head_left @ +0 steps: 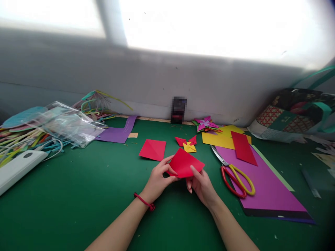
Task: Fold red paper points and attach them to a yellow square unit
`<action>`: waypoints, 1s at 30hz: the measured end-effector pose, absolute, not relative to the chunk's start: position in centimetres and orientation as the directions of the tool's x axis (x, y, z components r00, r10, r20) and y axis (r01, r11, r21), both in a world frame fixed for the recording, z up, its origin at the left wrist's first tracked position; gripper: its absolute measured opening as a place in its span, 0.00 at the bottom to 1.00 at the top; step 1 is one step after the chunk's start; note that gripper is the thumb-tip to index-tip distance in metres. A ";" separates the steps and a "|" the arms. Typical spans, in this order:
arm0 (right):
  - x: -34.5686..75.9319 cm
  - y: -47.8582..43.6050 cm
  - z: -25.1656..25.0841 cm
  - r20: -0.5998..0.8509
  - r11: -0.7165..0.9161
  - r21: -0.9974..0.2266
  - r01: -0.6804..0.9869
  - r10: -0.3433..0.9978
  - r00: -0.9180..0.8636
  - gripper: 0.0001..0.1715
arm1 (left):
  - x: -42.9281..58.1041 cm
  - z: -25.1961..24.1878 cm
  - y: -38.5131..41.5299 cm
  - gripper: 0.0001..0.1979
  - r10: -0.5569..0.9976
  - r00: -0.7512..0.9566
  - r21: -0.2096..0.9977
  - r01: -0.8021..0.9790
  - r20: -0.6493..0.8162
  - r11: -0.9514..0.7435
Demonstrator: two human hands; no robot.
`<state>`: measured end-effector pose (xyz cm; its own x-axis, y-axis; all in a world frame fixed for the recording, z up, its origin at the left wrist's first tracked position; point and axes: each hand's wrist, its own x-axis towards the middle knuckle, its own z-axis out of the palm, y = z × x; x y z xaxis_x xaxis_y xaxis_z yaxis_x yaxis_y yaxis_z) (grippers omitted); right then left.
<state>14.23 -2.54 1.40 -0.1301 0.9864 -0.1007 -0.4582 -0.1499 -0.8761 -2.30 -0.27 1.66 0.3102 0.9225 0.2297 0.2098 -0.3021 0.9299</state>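
Observation:
Both hands hold one red paper square (184,162) just above the green table (78,195). My left hand (159,178), with a red cord on its wrist, pinches the square's left edge. My right hand (201,184) grips its lower right edge, forefinger laid on the paper. Another red folded square (153,149) lies flat just beyond my left hand. Small red and yellow folded pieces (188,143) sit behind the held paper.
Scissors with red and yellow handles (235,176) lie on a purple sheet (264,184) to the right, beside yellow paper (220,138) and a red strip (243,147). A clear plastic bag (68,123) and coloured strips fill the left. A patterned bag (293,115) stands far right.

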 end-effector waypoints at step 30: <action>14.2 -2.4 1.7 -0.083 -0.084 -0.970 -0.230 0.996 -0.013 0.20 | -0.3 2.0 -1.5 0.15 0.941 0.333 0.998 -0.034 0.061 -0.052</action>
